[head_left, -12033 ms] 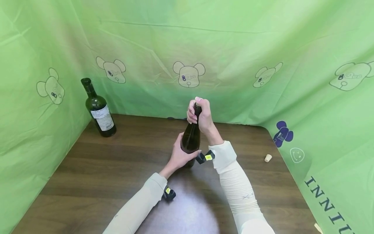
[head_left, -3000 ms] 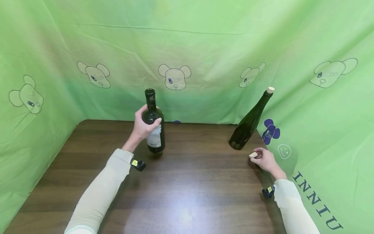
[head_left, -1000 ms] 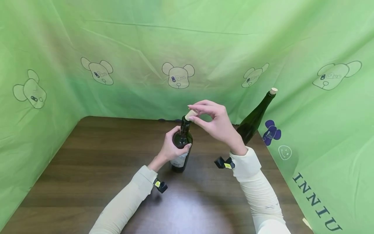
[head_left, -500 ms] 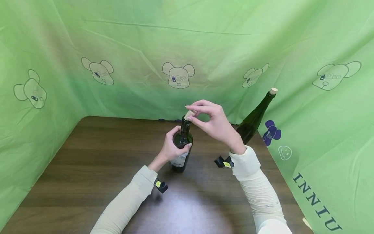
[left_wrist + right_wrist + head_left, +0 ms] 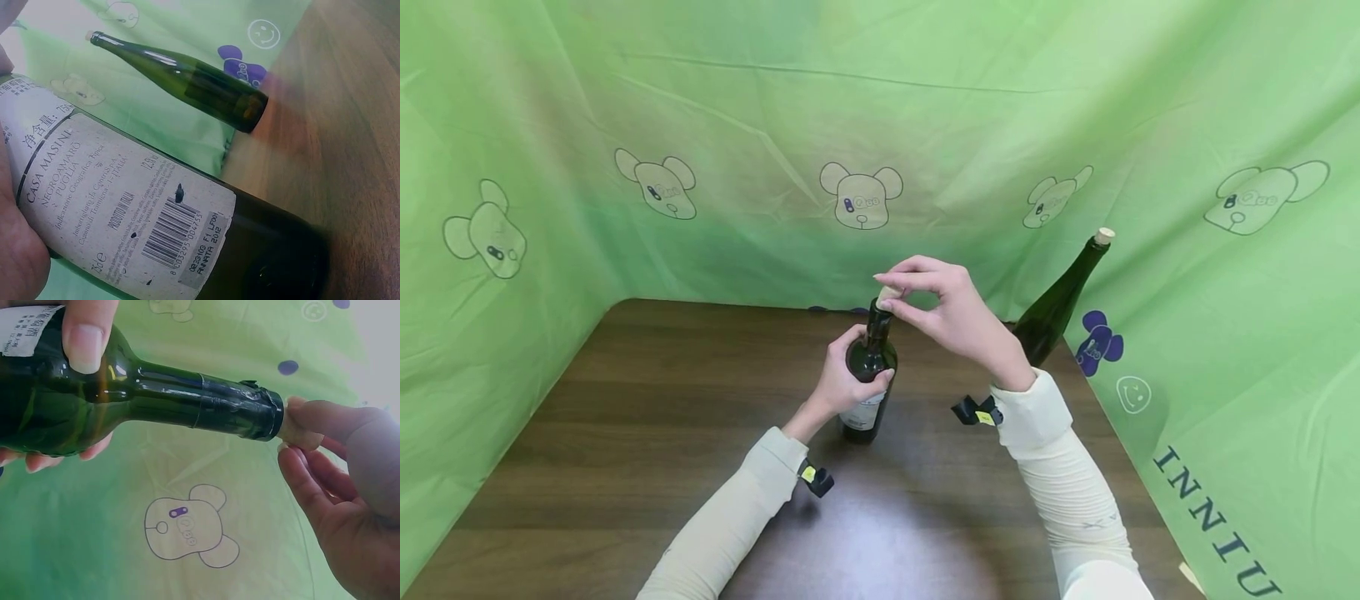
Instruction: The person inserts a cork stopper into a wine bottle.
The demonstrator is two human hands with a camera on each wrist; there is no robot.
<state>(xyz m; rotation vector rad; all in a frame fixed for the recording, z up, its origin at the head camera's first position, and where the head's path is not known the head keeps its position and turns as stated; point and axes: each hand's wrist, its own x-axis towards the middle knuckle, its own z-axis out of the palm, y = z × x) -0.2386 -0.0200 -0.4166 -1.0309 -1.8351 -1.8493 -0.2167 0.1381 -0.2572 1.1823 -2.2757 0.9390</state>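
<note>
My left hand (image 5: 842, 379) grips a dark green wine bottle (image 5: 867, 417) round its shoulder, thumb across the front. A white label with a barcode covers the bottle's body in the left wrist view. Above it, my right hand (image 5: 958, 321) pinches a pale cork (image 5: 889, 295) between thumb and fingers. The cork's lower end sits at the mouth of the bottle, its upper part standing out in the right wrist view. Behind the right forearm stands a second, slimmer green bottle (image 5: 1052, 317), with a cork (image 5: 1104, 236) in its mouth.
Both bottles are on a brown wooden table (image 5: 647, 417). Green cloth (image 5: 737, 108) printed with bear heads hangs round the back and sides. A small pale piece (image 5: 1189, 575) lies by the table's right edge. Each wrist wears a black camera.
Earlier the hands worked on the slim bottle, which now stands corked at the right. The left hand brought over the labelled bottle; the right hand picked up a cork and set it at that mouth.
</note>
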